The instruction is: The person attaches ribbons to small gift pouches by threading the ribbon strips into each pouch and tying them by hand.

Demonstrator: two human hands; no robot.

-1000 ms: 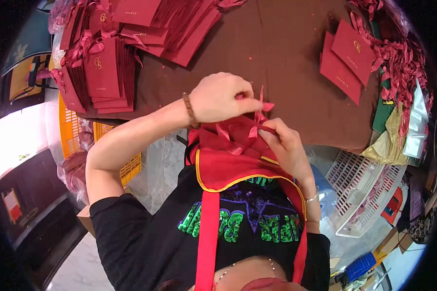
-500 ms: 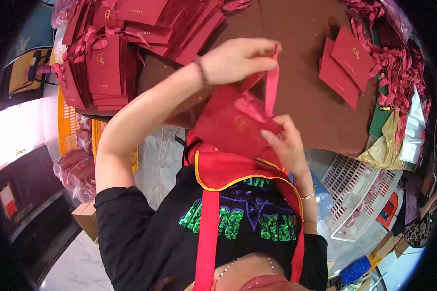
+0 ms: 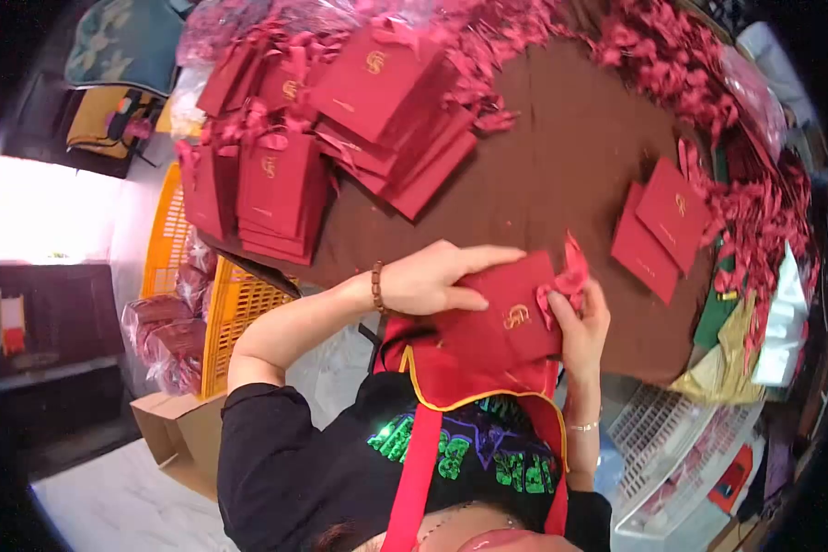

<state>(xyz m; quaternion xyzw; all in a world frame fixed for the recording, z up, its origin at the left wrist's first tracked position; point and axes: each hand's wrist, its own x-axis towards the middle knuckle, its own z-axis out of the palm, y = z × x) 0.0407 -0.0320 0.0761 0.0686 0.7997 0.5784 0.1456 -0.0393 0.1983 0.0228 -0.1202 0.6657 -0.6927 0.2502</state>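
A red paper gift bag (image 3: 517, 317) with a gold monogram is held in front of my apron, at the near edge of the table. My left hand (image 3: 432, 279) holds its left side, forefinger stretched along the far edge and thumb on the face. At the bag's right end, my right hand (image 3: 587, 329) grips it by the ribbon, thumb pressed on the front. The pink-red satin ribbon (image 3: 570, 281) is bunched there like a bow, one end sticking up. The fingers behind the bag are hidden.
Stacks of similar red bags (image 3: 377, 87) stand at the table's far left. Two overlapping bags (image 3: 672, 216) lie at the right beside heaped ribbons (image 3: 754, 216). The brown tabletop (image 3: 561, 156) spans the middle. Yellow crates (image 3: 239, 308) stand left, a white crate (image 3: 653, 451) right.
My left hand has let go of the raised ribbon and come down onto the bag. The ribbon now sits bunched under my right thumb. The whole view has shifted, showing more of the far table.
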